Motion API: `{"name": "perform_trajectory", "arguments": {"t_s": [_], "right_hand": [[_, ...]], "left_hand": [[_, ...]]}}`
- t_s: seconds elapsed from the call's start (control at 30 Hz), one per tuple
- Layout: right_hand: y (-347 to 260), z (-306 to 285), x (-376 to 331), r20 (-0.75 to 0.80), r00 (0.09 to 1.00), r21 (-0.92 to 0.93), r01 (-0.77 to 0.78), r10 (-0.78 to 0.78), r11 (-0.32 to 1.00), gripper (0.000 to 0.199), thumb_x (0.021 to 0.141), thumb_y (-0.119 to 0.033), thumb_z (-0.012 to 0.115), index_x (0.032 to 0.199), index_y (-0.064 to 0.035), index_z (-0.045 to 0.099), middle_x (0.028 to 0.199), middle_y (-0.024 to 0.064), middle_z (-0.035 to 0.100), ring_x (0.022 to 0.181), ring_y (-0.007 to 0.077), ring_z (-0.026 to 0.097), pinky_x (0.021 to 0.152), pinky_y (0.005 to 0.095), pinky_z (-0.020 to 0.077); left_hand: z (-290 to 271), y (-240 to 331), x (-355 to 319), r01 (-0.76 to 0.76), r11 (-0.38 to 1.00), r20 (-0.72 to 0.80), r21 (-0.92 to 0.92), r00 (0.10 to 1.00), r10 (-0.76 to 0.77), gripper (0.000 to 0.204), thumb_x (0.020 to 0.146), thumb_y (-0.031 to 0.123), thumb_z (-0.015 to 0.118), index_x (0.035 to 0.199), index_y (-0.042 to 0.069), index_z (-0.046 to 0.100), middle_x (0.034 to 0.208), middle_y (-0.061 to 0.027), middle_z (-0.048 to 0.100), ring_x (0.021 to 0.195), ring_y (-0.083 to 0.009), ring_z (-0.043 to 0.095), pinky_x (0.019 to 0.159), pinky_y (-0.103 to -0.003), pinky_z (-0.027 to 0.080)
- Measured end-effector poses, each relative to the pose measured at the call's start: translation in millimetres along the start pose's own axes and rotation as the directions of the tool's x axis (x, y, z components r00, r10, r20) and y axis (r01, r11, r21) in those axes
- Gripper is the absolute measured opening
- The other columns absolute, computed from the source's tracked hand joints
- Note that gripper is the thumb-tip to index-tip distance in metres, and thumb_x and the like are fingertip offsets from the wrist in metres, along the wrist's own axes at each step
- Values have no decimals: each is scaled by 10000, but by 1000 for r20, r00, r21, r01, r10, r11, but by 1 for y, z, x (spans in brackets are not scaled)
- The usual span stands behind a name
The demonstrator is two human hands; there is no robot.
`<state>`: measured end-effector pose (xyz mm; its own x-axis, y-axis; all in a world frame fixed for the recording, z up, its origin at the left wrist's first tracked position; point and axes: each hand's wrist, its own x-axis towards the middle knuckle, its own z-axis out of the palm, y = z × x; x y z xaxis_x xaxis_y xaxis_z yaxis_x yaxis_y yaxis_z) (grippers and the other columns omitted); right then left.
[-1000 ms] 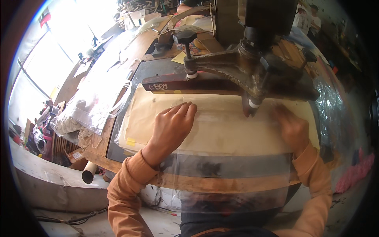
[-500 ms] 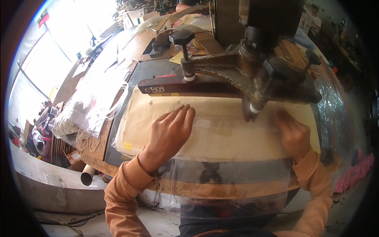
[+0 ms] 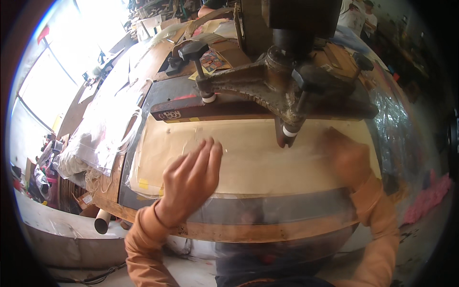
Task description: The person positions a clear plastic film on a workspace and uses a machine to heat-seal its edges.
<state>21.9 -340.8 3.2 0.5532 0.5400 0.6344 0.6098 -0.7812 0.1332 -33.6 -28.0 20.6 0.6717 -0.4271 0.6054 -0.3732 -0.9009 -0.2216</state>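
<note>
My left hand (image 3: 191, 179) lies flat, fingers spread, on a clear plastic sheet (image 3: 248, 158) that covers the tan bed (image 3: 167, 143) of a press machine. My right hand (image 3: 351, 160) is blurred and rests on the right part of the same sheet, under the plastic or on it, I cannot tell which. The machine's dark metal press head (image 3: 287, 91) hangs over the far edge of the sheet, between and beyond both hands. Both sleeves are orange.
A dark bar (image 3: 210, 110) runs across the back of the bed. Piles of clear plastic bags (image 3: 100, 138) lie on the left bench. A cardboard tube (image 3: 102, 221) sticks out at the lower left. Pink material (image 3: 425, 201) lies at the right.
My left hand has slid back toward me and slightly right on the sheet. My right hand has shifted a little and is now blurred. The view has tilted closer to the press head.
</note>
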Motion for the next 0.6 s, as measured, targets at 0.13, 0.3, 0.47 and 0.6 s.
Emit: {"name": "perform_trajectory", "arguments": {"t_s": [0.13,0.3,0.47,0.6], "right_hand": [[-12,-14,1,-57,998,-14,-13,12,1000,218,714,47,612,919,-11,658,909,125,691,880,236,683,655,309,567],[-10,-11,-8,42,999,24,19,-20,1000,150,741,-16,629,886,-19,665,896,122,692,853,227,684,677,307,558],[-2,-23,4,116,975,256,156,-191,954,142,784,-178,682,817,-40,674,831,100,690,865,246,664,758,323,515],[22,-16,-5,251,961,642,-75,-116,763,224,754,-256,727,830,-51,675,841,92,667,865,277,629,810,375,471]], "left_hand": [[-4,-2,-1,33,998,-32,-49,999,-35,137,786,44,655,922,35,646,873,-88,702,824,-206,698,649,-289,551],[7,-7,-4,-5,995,50,-104,999,11,122,811,172,633,851,59,607,867,-73,695,753,-191,687,598,-289,522],[-6,-16,-2,128,928,304,-350,953,-17,448,763,510,673,764,63,651,723,-70,677,555,-228,648,524,-327,481],[3,-28,2,399,755,440,-521,883,-163,449,800,480,659,944,56,672,738,-85,665,619,-242,652,579,-346,484]]}}
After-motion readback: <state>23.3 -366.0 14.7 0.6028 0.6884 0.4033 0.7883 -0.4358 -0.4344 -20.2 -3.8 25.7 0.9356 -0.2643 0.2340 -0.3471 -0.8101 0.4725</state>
